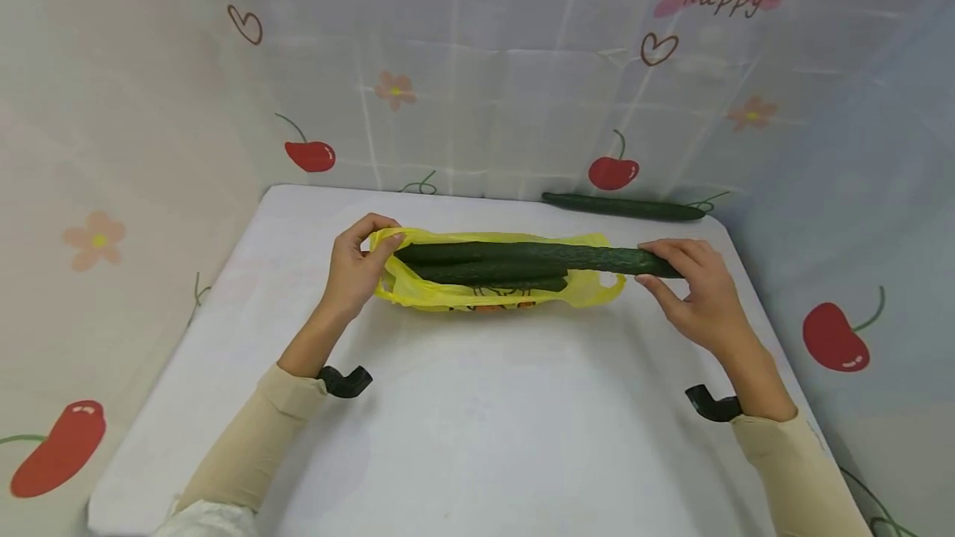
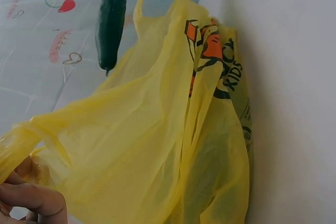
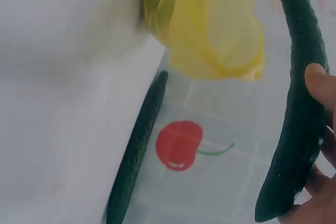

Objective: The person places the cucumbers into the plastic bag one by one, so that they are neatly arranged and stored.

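My left hand (image 1: 356,268) pinches the left end of a yellow plastic bag (image 1: 425,298), its mouth spread wide toward the head camera. Inside lie dark green cucumbers (image 1: 485,273). Over them, a long cucumber (image 1: 597,258) stretches out past the bag's right side. Its right end is gripped by my right hand (image 1: 697,288), thumb on one side and fingers on the other, as the right wrist view shows. The left wrist view catches the bag's printed side (image 2: 210,56) and the tip of the held cucumber (image 2: 111,30) above the bag's edge.
Another cucumber (image 1: 622,206) lies along the back edge of the white table (image 1: 477,421), against the curtain printed with cherries and hearts. Curtain walls (image 1: 880,214) close in the left, right and back sides.
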`<state>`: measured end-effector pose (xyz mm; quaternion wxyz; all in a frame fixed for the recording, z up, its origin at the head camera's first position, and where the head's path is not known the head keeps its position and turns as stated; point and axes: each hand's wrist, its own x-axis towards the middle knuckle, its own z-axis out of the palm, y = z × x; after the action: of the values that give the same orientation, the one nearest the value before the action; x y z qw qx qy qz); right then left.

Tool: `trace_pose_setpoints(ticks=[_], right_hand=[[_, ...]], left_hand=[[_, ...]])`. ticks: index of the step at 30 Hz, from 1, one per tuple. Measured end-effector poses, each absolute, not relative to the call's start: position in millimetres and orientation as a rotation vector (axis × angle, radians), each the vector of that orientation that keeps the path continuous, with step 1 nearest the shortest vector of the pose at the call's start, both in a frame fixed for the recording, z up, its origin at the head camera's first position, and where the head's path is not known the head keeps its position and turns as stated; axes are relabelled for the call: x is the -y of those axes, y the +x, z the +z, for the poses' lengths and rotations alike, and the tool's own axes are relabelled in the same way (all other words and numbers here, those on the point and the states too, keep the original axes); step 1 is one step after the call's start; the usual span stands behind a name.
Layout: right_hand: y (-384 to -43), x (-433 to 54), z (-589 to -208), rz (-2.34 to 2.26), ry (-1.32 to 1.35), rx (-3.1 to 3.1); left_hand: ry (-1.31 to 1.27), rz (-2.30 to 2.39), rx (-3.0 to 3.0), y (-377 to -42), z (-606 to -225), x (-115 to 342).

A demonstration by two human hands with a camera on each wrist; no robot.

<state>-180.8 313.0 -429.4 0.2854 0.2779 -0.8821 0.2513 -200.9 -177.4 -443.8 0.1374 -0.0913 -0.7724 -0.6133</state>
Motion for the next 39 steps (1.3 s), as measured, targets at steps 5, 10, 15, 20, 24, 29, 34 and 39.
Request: trace_pose_setpoints(ticks=[5, 10, 15, 20, 24, 29, 34, 39], right_hand=[[-184, -293, -437, 0.520, 0.838, 2.348], [-189, -277, -448, 0.427, 0.882, 2.375], [-192, -258, -458, 0.431, 0.900, 2.407], [-196, -235, -466, 0.448, 0.947, 2.402], [-199, -219, -471, 0.444, 0.977, 2.424], [-205, -201, -473, 0.458, 1.008, 2.488], [-214, -188, -472, 0.504, 1.042, 2.582], [-226, -185, -469, 0.586, 1.038, 2.717]], left_hand=[[-0.255, -1.768, 2.230, -200, -442, 178], [-0.245, -1.759, 2.246, -199, -443, 178], [-0.239, -1.759, 2.244, -200, -443, 178], [-0.234, -1.763, 2.235, -201, -442, 179], [-0.236, -1.768, 2.241, -201, -441, 179], [-0.245, -1.779, 2.226, -202, -441, 179], [-0.260, -1.795, 2.213, -202, -439, 177], [-0.262, -1.794, 2.211, -203, -437, 177]])
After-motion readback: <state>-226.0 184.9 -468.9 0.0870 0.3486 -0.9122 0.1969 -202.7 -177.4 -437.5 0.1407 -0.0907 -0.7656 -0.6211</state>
